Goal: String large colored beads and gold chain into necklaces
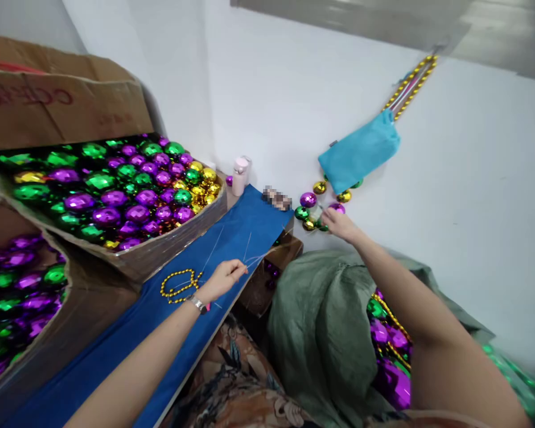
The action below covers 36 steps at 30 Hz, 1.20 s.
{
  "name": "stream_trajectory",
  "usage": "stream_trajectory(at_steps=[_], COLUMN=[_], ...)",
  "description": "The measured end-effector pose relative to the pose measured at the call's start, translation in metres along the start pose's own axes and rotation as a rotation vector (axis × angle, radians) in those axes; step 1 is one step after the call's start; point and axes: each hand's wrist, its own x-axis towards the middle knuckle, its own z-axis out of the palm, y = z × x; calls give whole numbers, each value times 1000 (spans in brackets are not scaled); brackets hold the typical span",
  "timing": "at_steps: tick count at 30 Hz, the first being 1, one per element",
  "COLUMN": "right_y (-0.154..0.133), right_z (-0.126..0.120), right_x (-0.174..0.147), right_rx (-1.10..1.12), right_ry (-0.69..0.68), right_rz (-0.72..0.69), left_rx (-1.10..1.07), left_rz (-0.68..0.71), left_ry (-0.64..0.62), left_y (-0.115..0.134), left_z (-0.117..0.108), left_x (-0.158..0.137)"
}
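Note:
My left hand (226, 278) is over the blue-covered table (223, 238), its fingers pinched on thin pale threads that run out to the right. Beside its wrist lies a loop of small gold beads (178, 285) on the blue cloth, and loose threads (214, 248) are spread there too. My right hand (339, 226) reaches to the white wall with fingers closed, against a string of shiny purple, green and gold balls (308, 200). What those fingers grip is hidden. The string of balls shows below and behind a hanging turquoise pouch (361, 151).
Cardboard boxes (173, 241) full of shiny balls stand at the left. A pink bottle (239, 176) and a blurred-out item (277, 198) are at the table's far end. Green cloth (321, 321) and a pile of purple balls (392, 380) lie at the right.

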Motion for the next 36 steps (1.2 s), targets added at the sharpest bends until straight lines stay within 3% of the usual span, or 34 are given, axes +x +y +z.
stream_trajectory(at_steps=[3,6,13,16,25,30,36], right_y=[11,-3,-52,-62,-58,-60,-47], right_z=[17,30,60,71,97,98,98], right_x=[-17,-30,-60,-67,-63,-69,-60], right_rx=[-223,-375,-455,-505,-454,-386,-278], right_ry=[-129,-261,-558,-608,-616,-663,-658], right_rz=[27,-42,-428,-576,-582,-530,-518], left_rx=[131,228,336,352,392,396,337], left_rz=[29,48,56,59,63,140,109], left_ry=[-20,-63,-88,-86,-98,-156,-95], left_y=[8,15,20,23,26,24,17], left_z=[15,28,32,30,31,33,31], left_x=[6,13,26,26,31,33,58])
